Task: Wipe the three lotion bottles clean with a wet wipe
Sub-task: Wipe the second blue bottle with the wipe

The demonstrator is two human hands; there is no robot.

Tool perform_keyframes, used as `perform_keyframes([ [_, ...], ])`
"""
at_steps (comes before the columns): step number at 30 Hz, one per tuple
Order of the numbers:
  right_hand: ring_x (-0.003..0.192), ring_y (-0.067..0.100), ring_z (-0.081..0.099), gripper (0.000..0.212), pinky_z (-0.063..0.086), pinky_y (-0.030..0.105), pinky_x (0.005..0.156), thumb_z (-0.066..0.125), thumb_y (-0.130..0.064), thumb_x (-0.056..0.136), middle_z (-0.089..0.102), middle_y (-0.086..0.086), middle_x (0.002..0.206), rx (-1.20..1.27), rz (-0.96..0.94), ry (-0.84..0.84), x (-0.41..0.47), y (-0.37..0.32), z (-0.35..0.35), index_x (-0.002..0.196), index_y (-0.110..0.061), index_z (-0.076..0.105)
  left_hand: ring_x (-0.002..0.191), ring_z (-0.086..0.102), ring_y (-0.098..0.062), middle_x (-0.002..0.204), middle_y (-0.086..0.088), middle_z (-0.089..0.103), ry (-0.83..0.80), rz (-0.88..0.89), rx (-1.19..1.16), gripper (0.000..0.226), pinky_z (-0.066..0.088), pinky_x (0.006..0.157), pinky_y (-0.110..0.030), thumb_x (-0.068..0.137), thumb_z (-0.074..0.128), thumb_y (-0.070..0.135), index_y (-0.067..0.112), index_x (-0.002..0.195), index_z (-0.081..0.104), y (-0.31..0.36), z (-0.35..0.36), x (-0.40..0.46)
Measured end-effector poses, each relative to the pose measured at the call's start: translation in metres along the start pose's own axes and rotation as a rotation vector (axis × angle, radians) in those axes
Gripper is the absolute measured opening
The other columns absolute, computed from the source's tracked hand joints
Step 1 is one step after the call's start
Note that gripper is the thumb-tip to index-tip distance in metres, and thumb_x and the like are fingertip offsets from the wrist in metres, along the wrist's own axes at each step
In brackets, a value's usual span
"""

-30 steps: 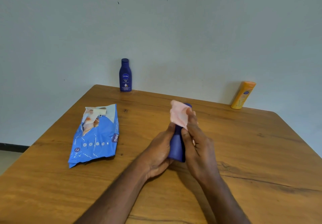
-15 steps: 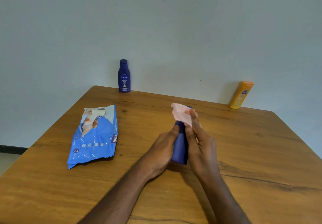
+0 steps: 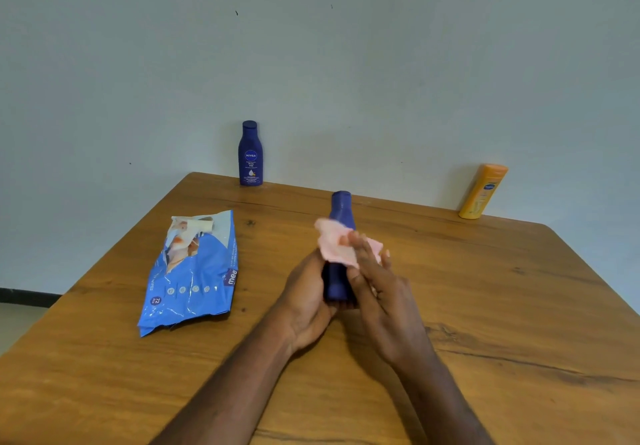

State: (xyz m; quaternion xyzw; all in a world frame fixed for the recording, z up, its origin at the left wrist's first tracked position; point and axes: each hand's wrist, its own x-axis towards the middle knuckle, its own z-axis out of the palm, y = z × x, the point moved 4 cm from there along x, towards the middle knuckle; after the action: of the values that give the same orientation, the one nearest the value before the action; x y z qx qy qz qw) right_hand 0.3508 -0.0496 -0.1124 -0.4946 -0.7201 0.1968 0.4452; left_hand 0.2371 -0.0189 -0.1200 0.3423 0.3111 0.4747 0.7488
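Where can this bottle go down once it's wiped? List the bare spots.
Bare table lies right of the right hand, before the yellow bottle; also between the standing blue bottle and the yellow one. Crowded: the wipes pack beside the left hand.

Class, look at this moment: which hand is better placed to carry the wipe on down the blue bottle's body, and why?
Right. The right hand already presses the pink wipe against the held blue bottle, below its cap. The left hand grips the bottle's lower body, so it probably serves best steadying it.
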Motion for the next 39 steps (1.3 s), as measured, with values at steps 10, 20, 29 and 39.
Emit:
perform_keyframes([
  [10, 0.078, 0.024, 0.065, 0.030, 0.053, 0.034, 0.067, 0.042, -0.015, 0.103, 0.070, 0.007, 0.086, 0.529, -0.001, 0.190, -0.001, -0.010, -0.007, 0.101, -0.004, 0.071, 0.116, 0.066, -0.031, 0.121, -0.013, 0.070, -0.024, 0.123, 0.232, 0.052, 0.054, 0.099, -0.047, 0.084, 0.079, 0.043, 0.016, 0.127, 0.064, -0.003, -0.003, 0.004],
  [20, 0.082, 0.014, 0.068, 0.031, 0.057, 0.027, 0.071, 0.043, -0.021, 0.105, 0.072, 0.009, 0.090, 0.888, 0.329, 0.346, 0.004, 0.004, -0.015, 0.104, -0.009, 0.071, 0.095, 0.069, -0.011, 0.109, 0.006, 0.067, -0.013, 0.340, 0.711, 0.063, 0.060, 0.085, -0.036, 0.066, 0.094, 0.035, 0.031, 0.116, 0.055, -0.008, 0.006, 0.001],
  [29, 0.051, 0.020, 0.054, 0.032, 0.044, 0.030, 0.044, 0.044, -0.028, 0.107, 0.056, 0.015, 0.072, 0.854, 0.501, 0.435, -0.002, 0.011, -0.014, 0.096, -0.005, 0.062, 0.085, 0.069, -0.032, 0.114, -0.024, 0.071, -0.058, -0.094, -0.014, 0.057, 0.058, 0.077, -0.050, 0.092, 0.058, 0.055, 0.015, 0.132, 0.059, -0.008, 0.002, 0.001],
  [39, 0.069, 0.002, 0.062, 0.023, 0.044, 0.011, 0.058, 0.046, -0.019, 0.106, 0.069, -0.004, 0.085, -0.013, 0.168, 0.243, 0.000, -0.006, -0.005, 0.119, -0.015, 0.065, 0.120, 0.065, -0.025, 0.129, -0.014, 0.069, -0.104, -0.119, -0.075, 0.039, 0.050, 0.105, -0.040, 0.105, 0.043, 0.037, 0.020, 0.131, 0.067, -0.012, 0.010, -0.003],
])
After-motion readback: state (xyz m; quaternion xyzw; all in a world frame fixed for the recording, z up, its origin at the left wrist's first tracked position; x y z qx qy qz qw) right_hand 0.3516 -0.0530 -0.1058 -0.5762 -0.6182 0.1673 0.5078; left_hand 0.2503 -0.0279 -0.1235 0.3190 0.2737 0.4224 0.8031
